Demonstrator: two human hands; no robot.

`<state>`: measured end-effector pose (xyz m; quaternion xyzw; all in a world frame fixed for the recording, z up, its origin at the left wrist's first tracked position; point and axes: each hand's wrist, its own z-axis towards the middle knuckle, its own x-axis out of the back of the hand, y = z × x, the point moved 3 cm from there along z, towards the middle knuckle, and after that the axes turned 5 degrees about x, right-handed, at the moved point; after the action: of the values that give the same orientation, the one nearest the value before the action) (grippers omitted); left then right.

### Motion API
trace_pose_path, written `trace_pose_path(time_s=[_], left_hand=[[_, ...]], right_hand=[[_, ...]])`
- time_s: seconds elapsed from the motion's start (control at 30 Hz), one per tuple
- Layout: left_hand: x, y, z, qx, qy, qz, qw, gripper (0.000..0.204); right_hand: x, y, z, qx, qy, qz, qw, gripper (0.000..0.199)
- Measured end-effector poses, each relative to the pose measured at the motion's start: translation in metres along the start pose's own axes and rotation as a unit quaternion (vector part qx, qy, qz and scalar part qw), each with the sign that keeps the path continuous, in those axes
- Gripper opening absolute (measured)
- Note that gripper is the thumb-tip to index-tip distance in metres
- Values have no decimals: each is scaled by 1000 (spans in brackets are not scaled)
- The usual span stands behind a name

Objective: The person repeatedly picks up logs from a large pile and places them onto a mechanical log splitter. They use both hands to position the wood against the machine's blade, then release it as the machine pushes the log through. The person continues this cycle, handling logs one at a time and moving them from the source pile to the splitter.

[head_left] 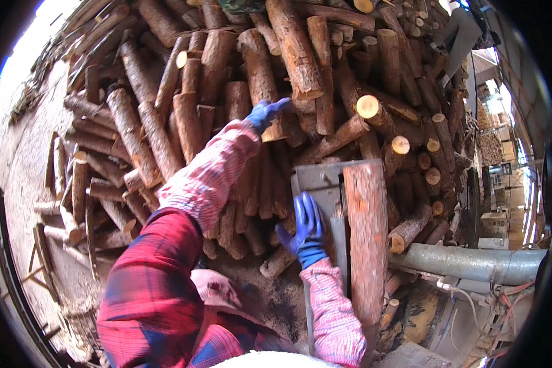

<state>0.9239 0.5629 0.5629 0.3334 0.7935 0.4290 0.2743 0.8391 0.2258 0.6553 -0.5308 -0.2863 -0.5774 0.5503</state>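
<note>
At the right edge of the frame, pale stacked boxes (504, 142) show as small rectangles, too blurred to tell any marking. A reddish log (367, 236) lies lengthwise in the grey metal chute (318, 184) at centre-right — bark stripped in patches, its surface mottled pink and brown. The right hand (305, 228) (blue glove, pink patterned sleeve) rests just left of that log, fingers spread open and flat against the chute, holding nothing. The left hand (265, 112), gloved alike, reaches to upper centre, its fingers laid on the cut end of a bark-covered log (260, 76) in the log pile (165, 122); whether it grips is unclear. A grey pipe (472, 264) crosses lower right.
</note>
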Motion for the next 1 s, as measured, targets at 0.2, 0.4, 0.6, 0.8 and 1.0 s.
trace_pose_path(time_s=[0.2,0.4,0.6,0.8,1.0], left_hand=[[-41,58,142,-2,248,-1,969,134],[-8,35,167,-177,131,-164,962,111],[96,45,17,80,-209,-424,877,50],[186,-102,-183,-603,79,217,763,97],[146,-244,-340,120,-44,-374,919,57]], right_hand=[[-15,1,20,-40,-47,0,998,62],[-11,-2,28,-40,-43,-20,998,58],[-20,2,14,-32,-6,-29,999,66],[-17,-63,53,-116,81,-32,989,76],[-135,-110,23,-300,76,500,809,82]])
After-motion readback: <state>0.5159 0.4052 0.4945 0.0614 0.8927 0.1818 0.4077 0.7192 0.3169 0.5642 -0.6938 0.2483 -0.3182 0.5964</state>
